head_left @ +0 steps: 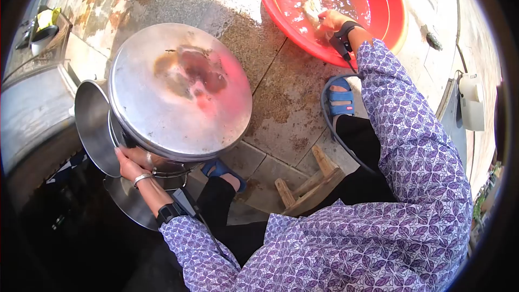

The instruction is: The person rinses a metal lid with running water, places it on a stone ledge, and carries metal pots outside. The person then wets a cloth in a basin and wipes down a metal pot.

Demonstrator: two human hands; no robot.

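Observation:
A large metal pot point(178, 89) is tipped on its side at the left, its round bottom facing me with brown stains and a red reflection. My left hand point(135, 165) grips the pot low on its left side, partly hidden against the metal. My right hand point(334, 22) reaches into a red plastic basin point(397, 13) at the top right. In its fingers is a pale, wet wad point(312, 5), a cloth or scrubber; I cannot tell which. Rippling, cloudy water point(346, 0) surrounds it.
A shiny metal bowl or lid point(92, 124) stands tilted behind the pot, and another metal vessel point(132, 205) lies below it. Under me is a low wooden stool point(311, 184). Blue sandals point(340, 97) rest on wet stone paving point(286, 108). A cable point(330, 124) hangs from my right wrist.

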